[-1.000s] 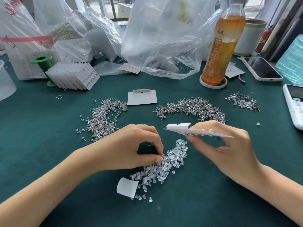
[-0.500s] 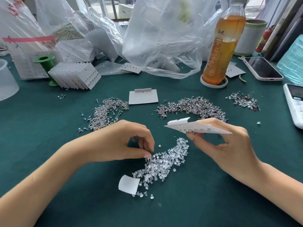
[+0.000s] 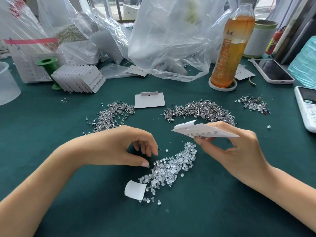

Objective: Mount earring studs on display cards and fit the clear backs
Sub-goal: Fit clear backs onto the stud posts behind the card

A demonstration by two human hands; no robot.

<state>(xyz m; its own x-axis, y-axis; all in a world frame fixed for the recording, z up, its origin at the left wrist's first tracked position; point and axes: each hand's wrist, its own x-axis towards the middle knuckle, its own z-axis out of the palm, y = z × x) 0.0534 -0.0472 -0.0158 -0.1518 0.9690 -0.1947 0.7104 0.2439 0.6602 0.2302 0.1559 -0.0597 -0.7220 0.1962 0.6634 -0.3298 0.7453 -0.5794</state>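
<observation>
My right hand (image 3: 236, 151) pinches a white display card (image 3: 205, 130) by its lower edge and holds it tilted above the table. A row of studs shows along the card's near side. A pile of clear backs (image 3: 171, 168) lies on the green cloth between my hands. My left hand (image 3: 119, 147) hovers at the pile's left edge with its fingers loosely curled. Its thumb tip lies beside one clear back, a gap separates thumb and fingers, and I see nothing held. Loose studs lie in heaps at the left (image 3: 111, 117), middle (image 3: 200, 110) and right (image 3: 253, 104).
A blank card (image 3: 149, 100) lies behind my hands, and a curled paper scrap (image 3: 135, 189) lies at the pile's near end. Finished cards (image 3: 80, 79) lean on a green spool (image 3: 47, 65). Plastic bags (image 3: 167, 40), a tea bottle (image 3: 230, 48), a phone (image 3: 271, 71) and a remote (image 3: 307, 108) line the back and right.
My left hand has pulled back left out of the clear backs, and its pinch has loosened. My right hand has tipped the card so its near side faces me more.
</observation>
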